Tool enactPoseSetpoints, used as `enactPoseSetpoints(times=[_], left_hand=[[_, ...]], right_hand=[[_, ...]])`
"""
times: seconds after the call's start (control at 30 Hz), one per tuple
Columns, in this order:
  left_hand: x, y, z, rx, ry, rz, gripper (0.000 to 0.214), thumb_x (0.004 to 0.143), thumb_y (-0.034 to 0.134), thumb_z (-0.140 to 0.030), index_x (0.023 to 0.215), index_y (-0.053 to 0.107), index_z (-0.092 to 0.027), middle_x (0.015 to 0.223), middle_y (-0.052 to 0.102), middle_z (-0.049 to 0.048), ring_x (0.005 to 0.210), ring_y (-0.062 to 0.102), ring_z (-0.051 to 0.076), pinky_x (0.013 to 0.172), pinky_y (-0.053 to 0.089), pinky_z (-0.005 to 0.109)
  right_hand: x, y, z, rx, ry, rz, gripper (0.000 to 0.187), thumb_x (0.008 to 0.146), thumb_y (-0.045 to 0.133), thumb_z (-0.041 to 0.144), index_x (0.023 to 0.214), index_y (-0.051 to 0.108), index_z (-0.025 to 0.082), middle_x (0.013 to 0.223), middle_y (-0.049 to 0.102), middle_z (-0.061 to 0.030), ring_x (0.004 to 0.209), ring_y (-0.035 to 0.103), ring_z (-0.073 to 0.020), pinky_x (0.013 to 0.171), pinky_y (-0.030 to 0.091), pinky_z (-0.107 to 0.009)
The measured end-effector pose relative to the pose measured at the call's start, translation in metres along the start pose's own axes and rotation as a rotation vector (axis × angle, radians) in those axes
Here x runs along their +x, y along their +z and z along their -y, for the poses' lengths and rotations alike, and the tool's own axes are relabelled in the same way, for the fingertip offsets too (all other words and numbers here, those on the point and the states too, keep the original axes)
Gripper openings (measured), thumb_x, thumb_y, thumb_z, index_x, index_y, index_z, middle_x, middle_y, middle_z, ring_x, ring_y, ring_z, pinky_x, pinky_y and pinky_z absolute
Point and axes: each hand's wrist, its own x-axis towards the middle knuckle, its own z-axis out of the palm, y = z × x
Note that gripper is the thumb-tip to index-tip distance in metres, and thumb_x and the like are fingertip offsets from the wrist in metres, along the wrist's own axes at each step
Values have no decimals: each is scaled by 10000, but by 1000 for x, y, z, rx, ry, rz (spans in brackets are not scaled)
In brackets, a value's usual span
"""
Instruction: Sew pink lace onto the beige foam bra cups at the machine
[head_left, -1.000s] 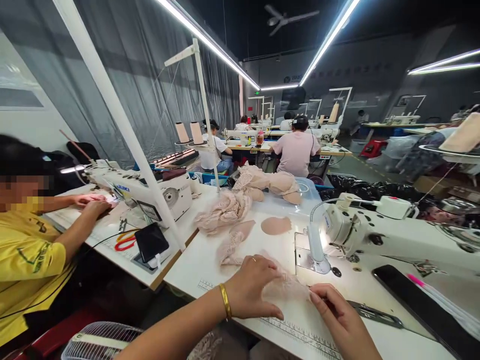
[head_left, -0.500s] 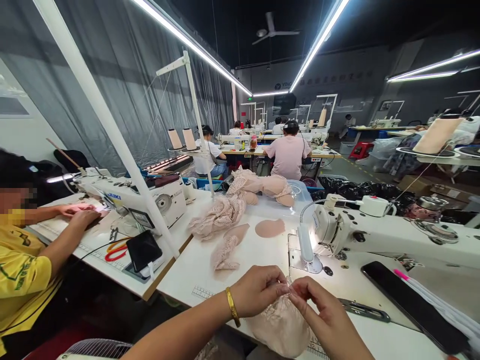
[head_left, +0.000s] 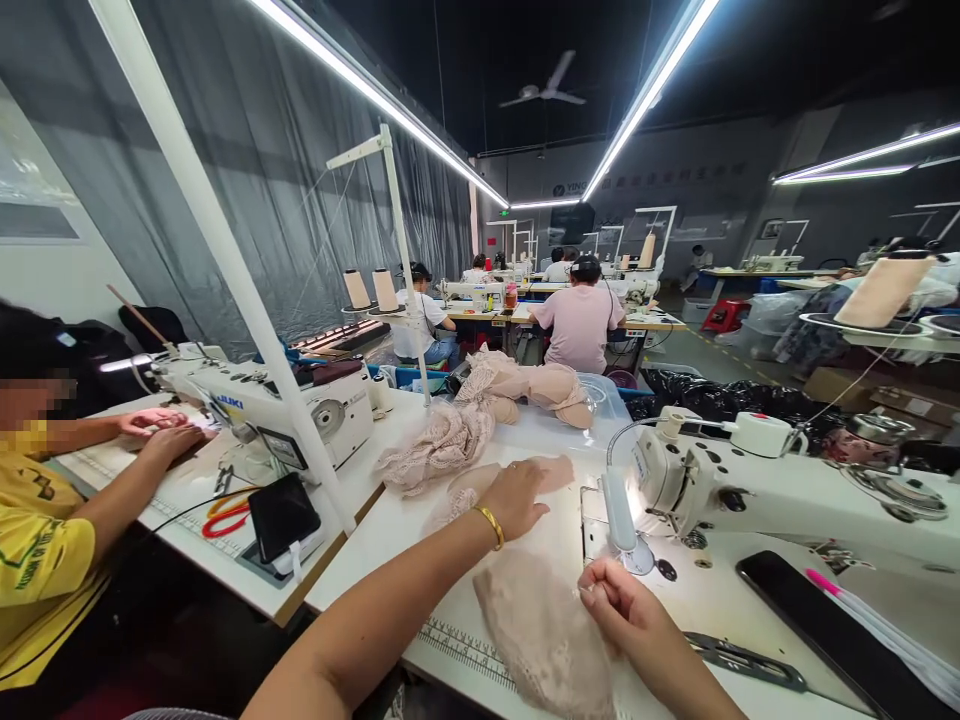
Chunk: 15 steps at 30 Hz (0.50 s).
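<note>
My left hand [head_left: 517,500], a gold bracelet at its wrist, reaches forward over the table with thumb and fingers apart. Its fingertips lie on a flat beige fabric piece [head_left: 559,472]. Thumb and forefinger of my right hand [head_left: 626,605] pinch the upper edge of a beige lace fabric piece [head_left: 540,630], which hangs over the table's front edge. Partly under my left forearm lies another lace piece [head_left: 454,495]. The white sewing machine [head_left: 690,475], its lamp [head_left: 619,505] lit beside the needle area, stands just beyond my right hand.
Crumpled lace [head_left: 435,445] and beige cups [head_left: 540,385] are heaped at the back by a clear plastic bin [head_left: 600,410]. A black phone [head_left: 810,620] and pink-tipped pen [head_left: 825,583] lie right. On the left, a co-worker in a yellow shirt [head_left: 45,540] sews at another machine [head_left: 300,410].
My left hand has let go of the lace fabric and moved forward onto the flat beige piece. My right hand still pinches the lace, which now hangs more spread out.
</note>
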Motion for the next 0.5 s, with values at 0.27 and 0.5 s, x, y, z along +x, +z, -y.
enactPoseSetpoints(times=[0.27, 0.5], left_hand=[[53, 13, 17, 117, 56, 51, 362, 1042, 665, -392, 1330, 654, -174, 1353, 655, 120, 1161, 674, 253, 990, 600, 474], [32, -11, 5, -264, -66, -164, 162, 1013, 602, -245, 957, 725, -155, 1030, 716, 112, 1068, 643, 248, 1009, 518, 427]], right_hand=[[7, -7, -11, -13, -58, -87, 535, 884, 639, 784, 921, 648, 251, 795, 580, 23, 742, 597, -195, 733, 481, -338], [9, -11, -8, 14, -6, -120, 483, 881, 663, 734, 905, 684, 251, 744, 624, 4, 702, 622, -207, 605, 469, -313]])
